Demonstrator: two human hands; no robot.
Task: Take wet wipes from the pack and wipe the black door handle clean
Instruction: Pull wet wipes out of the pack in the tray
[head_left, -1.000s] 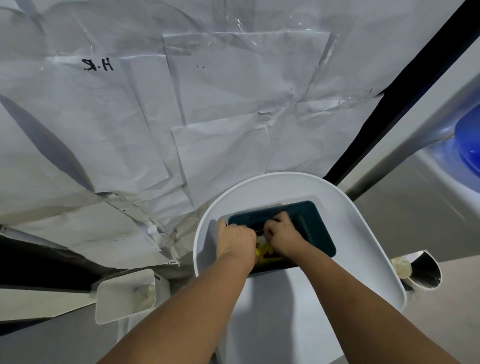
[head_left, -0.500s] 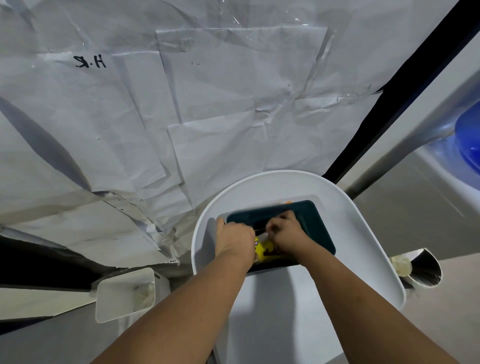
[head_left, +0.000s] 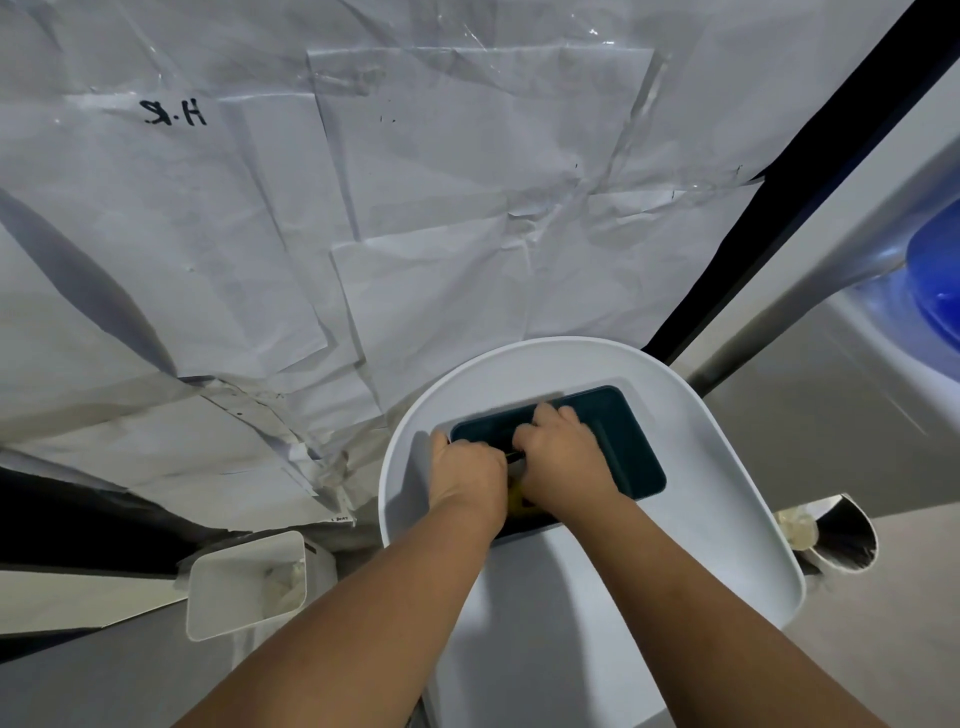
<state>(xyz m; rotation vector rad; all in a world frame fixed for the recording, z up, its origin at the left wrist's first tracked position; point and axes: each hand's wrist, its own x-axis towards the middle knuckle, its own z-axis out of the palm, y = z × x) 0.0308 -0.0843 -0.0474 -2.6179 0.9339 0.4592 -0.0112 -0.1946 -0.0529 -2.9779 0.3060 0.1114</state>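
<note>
Drawing a wipe from the pack (head_left: 519, 500) is the step judged to be in hand. The pack shows only as a sliver of yellow wrapper between the two wrists, lower centre of the frame, inside a dark teal tray (head_left: 618, 441) that sits on a white rounded stand (head_left: 717, 467).

The left hand (head_left: 470, 475) is curled, knuckles up, at the tray's left end, thumb near the rim. It appears to grip the pack or the tray edge; which one cannot be told, since the hand covers the contact. The right hand (head_left: 563, 454) is also curled, fingers bent down into the tray just right of the left hand, the two nearly touching. A thin dark edge shows between them, possibly the pack's flap. No wipe is visible, and whether the right fingers pinch anything cannot be told.

Recommended procedure:

1. Keep the left hand bearing down so the pack does not lift with the wipe.
2. Pinch a single layer at the opening with thumb and forefinger.
3. Pull upward steadily; a jerk is likely to tear the sheet or drag out several.
4. Reseal the flap so the remaining wipes stay moist.

The black door handle is not identifiable in this view. A black strip (head_left: 779, 182) runs diagonally through the upper right, beside crumpled white paper (head_left: 363, 208) covering the surface behind the stand. A small white bin (head_left: 244, 584) stands at lower left.
</note>
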